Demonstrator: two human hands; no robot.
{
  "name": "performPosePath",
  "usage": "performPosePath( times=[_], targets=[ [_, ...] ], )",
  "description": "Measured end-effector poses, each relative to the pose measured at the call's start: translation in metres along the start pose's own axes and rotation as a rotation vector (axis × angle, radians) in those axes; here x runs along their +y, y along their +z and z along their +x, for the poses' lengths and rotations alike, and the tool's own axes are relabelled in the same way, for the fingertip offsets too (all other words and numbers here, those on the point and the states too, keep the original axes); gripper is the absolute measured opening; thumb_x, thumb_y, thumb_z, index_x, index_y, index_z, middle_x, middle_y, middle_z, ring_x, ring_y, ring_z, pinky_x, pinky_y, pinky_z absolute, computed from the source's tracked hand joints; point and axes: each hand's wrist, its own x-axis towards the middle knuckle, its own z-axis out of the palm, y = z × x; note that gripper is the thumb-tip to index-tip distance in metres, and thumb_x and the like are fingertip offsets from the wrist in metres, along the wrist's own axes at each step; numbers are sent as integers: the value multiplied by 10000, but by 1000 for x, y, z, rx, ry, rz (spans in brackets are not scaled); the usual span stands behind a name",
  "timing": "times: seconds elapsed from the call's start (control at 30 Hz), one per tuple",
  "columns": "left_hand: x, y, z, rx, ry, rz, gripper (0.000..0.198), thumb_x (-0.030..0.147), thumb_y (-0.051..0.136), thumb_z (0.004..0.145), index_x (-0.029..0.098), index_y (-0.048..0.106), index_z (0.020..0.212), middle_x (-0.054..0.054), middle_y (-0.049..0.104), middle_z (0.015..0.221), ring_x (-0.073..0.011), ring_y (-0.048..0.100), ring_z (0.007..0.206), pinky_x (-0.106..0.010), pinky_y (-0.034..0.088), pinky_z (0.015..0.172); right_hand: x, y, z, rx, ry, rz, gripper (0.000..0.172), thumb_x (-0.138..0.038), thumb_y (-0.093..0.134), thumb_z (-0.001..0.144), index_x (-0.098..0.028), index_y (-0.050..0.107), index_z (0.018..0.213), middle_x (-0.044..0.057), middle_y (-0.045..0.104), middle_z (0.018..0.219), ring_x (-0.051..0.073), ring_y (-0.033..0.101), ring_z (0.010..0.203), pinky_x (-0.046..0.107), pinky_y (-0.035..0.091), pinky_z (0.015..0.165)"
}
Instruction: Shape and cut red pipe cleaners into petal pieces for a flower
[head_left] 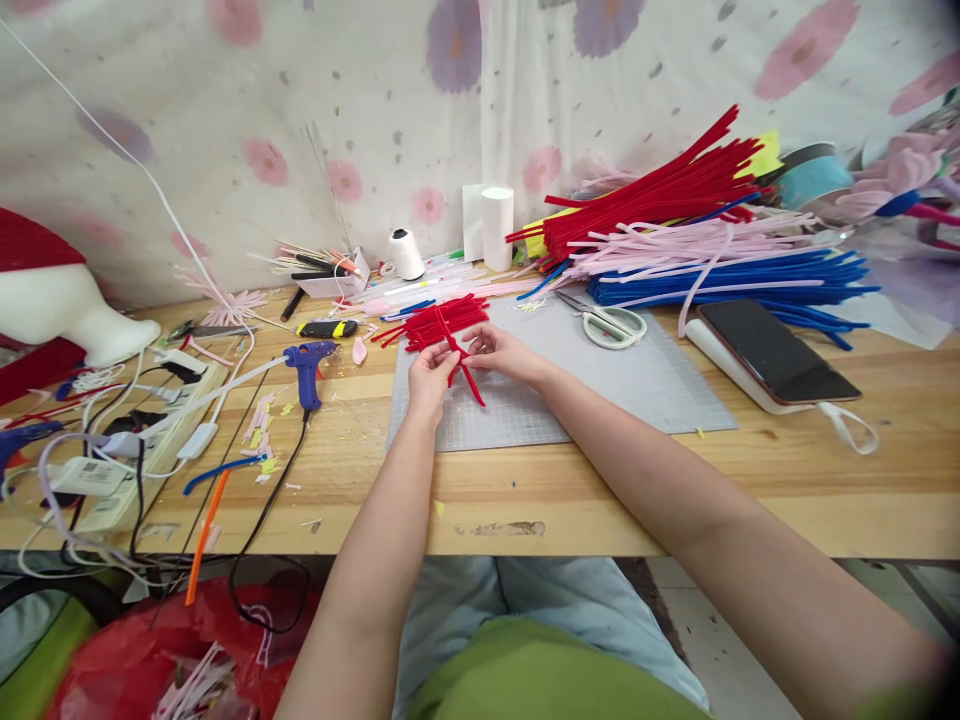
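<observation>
Over the grey cutting mat (pixel 517 420), my left hand (pixel 429 378) and my right hand (pixel 499 355) meet with their fingers closed on red fuzzy stems (pixel 472 385). One stem runs slantwise between the hands, its lower end pointing toward me, and shorter red pieces cross it near the fingertips. The exact join is partly hidden by the fingers. Just behind the hands lies a pile of short red stems (pixel 469 311) at the mat's back left. White-handled scissors (pixel 615 327) rest on the mat to the right.
Left of the mat are a blue glue gun (pixel 306 372), a yellow-black cutter (pixel 327 329) and a power strip (pixel 161 440) with tangled cables. Bundles of red (pixel 645 210), pink and blue stems (pixel 735 280) lie back right, with a phone (pixel 776 350) in front.
</observation>
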Motion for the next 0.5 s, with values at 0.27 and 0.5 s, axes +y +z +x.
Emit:
performPosePath(
  times=[0.27,0.5],
  targets=[
    [9,1,-7,-123,-105,-52,285,267,716,566,146,630,810,-15,641,757,-110,604,692,-256,482,651,-4,5,-3,47,146,47,153,-204,656,677,-140,518,655,-36,554,528,59,484,459,181,375,460],
    [4,1,-5,-25,-53,-12,251,202,682,544,146,614,779,-1,639,731,-100,595,654,-262,490,659,-9,8,-3,13,154,2,121,-153,566,767,-139,518,658,-48,506,453,55,451,386,171,357,421]
  ],
)
